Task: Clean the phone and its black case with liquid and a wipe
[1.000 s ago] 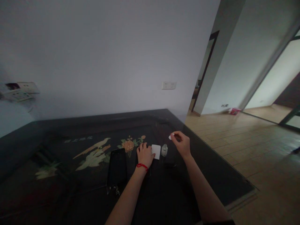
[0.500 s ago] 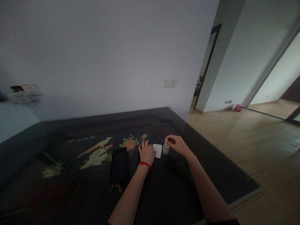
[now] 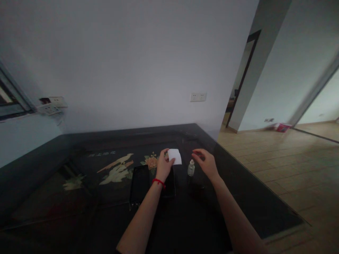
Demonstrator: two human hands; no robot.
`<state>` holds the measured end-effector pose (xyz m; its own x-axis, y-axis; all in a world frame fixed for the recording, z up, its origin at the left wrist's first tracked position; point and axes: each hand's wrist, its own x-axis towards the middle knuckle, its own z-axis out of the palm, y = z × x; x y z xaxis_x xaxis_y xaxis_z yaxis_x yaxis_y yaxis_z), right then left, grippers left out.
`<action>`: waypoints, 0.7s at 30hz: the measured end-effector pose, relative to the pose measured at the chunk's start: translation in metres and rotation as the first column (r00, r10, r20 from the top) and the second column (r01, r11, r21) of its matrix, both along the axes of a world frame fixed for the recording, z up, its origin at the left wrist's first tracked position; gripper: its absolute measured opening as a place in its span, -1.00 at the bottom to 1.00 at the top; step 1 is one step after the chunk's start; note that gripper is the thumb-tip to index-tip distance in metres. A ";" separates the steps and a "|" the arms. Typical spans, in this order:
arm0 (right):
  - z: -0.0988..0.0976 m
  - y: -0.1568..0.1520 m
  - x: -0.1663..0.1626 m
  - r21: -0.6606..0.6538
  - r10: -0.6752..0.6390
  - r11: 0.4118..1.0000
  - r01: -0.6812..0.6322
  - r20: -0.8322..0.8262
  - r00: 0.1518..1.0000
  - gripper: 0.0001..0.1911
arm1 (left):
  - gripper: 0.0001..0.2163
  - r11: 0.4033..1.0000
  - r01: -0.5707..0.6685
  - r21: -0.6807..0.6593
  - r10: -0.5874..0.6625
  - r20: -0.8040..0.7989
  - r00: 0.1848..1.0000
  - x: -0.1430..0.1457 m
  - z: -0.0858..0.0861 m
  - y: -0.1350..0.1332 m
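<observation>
My left hand (image 3: 163, 165), with a red string at the wrist, is lifted off the dark table (image 3: 79, 211) and pinches a small white square pad (image 3: 175, 156). A small clear bottle with a white cap (image 3: 191, 168) stands upright just right of it. My right hand (image 3: 206, 162) hovers beside the bottle's top, fingers loosely curled and apart, nothing in them. Under my left wrist lies a dark phone (image 3: 169, 183).
A second dark phone or tablet (image 3: 139, 184) lies left of my left arm. The table top has an inlaid bird and flower picture (image 3: 119, 169). The table's right edge borders a wooden floor (image 3: 278, 169). A white wall with a socket (image 3: 198, 96) stands behind.
My right hand brought the white cap to the bottle and left it on the top. My left hand picked the white pad up off the table.
</observation>
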<state>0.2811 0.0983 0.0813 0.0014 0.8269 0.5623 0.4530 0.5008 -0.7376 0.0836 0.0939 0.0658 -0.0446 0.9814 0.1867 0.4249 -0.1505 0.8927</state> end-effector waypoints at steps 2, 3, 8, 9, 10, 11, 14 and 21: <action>0.007 -0.010 -0.014 -0.010 -0.053 0.999 0.052 -0.134 0.990 -0.64 | -0.39 0.998 0.032 0.048 -0.043 0.264 0.964 0.000 0.013 -0.013; 0.010 -0.016 -0.023 -0.071 -0.012 0.997 -0.002 -0.204 0.979 -0.58 | -0.36 0.995 0.059 0.080 -0.087 0.412 0.907 0.001 0.019 -0.021; 0.010 -0.032 -0.069 -0.311 0.211 0.884 -0.349 -0.401 0.891 -0.53 | -0.24 0.987 0.115 0.109 -0.157 0.578 0.801 0.003 0.031 -0.052; 0.007 -0.032 -0.077 -0.331 0.204 0.869 -0.368 -0.437 0.876 -0.56 | -0.23 0.988 0.129 0.090 -0.157 0.554 0.817 -0.002 0.029 -0.054; 0.004 -0.032 -0.084 -0.346 0.184 0.859 -0.377 -0.480 0.858 -0.59 | -0.24 0.988 0.139 0.067 -0.153 0.513 0.845 -0.011 0.026 -0.056; 0.000 -0.031 -0.090 -0.356 0.158 0.851 -0.387 -0.530 0.833 -0.61 | -0.27 0.990 0.139 0.040 -0.142 0.447 0.883 -0.023 0.023 -0.057; -0.015 -0.025 -0.103 -0.385 0.067 0.820 -0.424 -0.670 0.739 -0.65 | -0.64 1.000 0.011 -0.024 -0.010 0.048 0.999 -0.076 0.009 -0.058; -0.050 -0.015 -0.104 -0.460 -0.033 0.750 -0.476 -0.745 0.667 -0.72 | -0.77 0.850 -0.471 -0.237 0.222 -0.650 0.726 -0.163 -0.023 -0.066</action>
<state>0.1773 0.0836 0.0318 -0.0705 0.9915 -0.1090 -0.3595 -0.1271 -0.9245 -0.0799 0.0279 0.0423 -0.4015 0.9133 -0.0686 0.8260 0.3935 0.4036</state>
